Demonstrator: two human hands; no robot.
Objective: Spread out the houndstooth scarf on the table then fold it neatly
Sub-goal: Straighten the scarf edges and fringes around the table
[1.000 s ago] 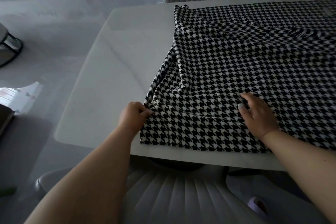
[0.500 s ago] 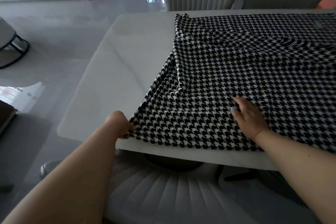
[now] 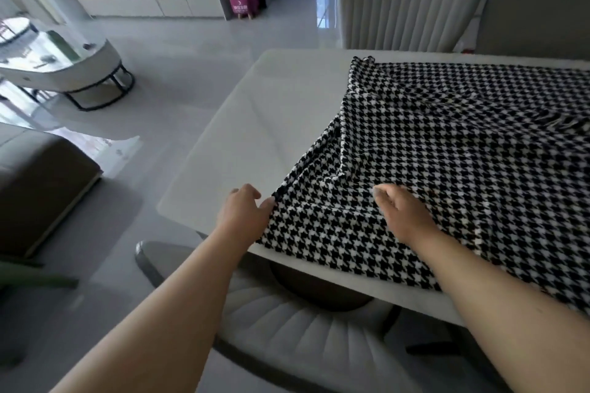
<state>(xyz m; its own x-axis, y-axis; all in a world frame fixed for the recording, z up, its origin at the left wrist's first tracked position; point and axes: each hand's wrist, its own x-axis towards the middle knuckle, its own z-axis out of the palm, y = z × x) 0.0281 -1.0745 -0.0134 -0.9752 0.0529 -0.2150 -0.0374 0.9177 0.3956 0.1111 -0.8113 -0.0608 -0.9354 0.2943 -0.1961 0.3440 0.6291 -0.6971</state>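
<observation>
1. Houndstooth scarf [image 3: 447, 175]: lying across the right part of the white table [image 3: 255, 124], reaching from the far edge to the near edge and running out of view on the right. Its near left corner is sitting farther out to the left than a second ago, so the doubled-over flap along the left side is opening into a slanted edge.

2. Left hand [image 3: 244, 212]: pinching the scarf's left border near the front corner between thumb and curled fingers, just beside the table's near edge. Compared with half a second ago it is holding much the same spot, so the outward pull appears to be ending.

3. Right hand [image 3: 404, 212]: lying on top of the cloth to the right of the left hand, fingers now bending and bunching slightly into the fabric instead of lying flat as before. Whether it is actually gripping a pleat or only pressing down cannot be told.

4. Ridge [image 3: 343, 137]: a raised fold is running from the far left corner down toward the hands; fringe [image 3: 338, 120] is showing at the right, where another layer is lying over the scarf.

5. Reading: the spreading stage is under way but not finished, since the left part is wrinkled and layered. Folding looks some way off.

6. Surroundings: a ribbed pale chair [image 3: 287, 322] is standing below the near table edge, and two more chairs [image 3: 405, 16] are standing beyond the far edge.
</observation>
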